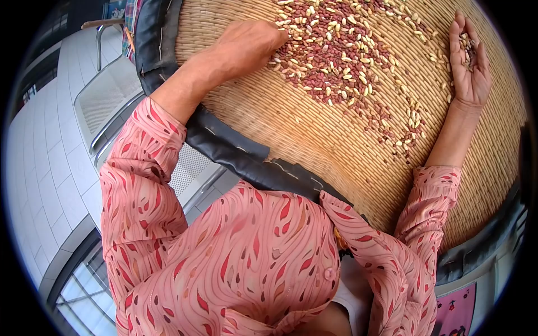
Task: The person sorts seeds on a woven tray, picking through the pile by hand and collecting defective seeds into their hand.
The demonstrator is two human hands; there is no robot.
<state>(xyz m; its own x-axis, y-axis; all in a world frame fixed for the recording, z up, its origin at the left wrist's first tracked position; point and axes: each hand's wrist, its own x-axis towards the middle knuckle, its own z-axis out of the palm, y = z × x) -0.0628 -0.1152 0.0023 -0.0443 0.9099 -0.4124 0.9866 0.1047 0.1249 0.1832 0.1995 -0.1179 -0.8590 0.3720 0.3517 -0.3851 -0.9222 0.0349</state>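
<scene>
Red and pale yellow beans (336,61) lie scattered over a large woven tray (263,129) with a dark, stitched rim. At the left edge of the pile is my left hand (249,47), back upward and fingers curled down together. Its fingertips are hidden, so what it pinches, if anything, does not show. My right hand (469,67) is on the right side of the tray, palm up with fingers bent. A small heap of brown and dark pieces (466,49), probably discoloured beans, is cupped in it.
Perforated metal chairs (109,98) stand to the left on a pale tiled floor (42,162). The tray's dark rim (230,137) passes close in front of my body. A pink printed item (457,308) shows at the lower right.
</scene>
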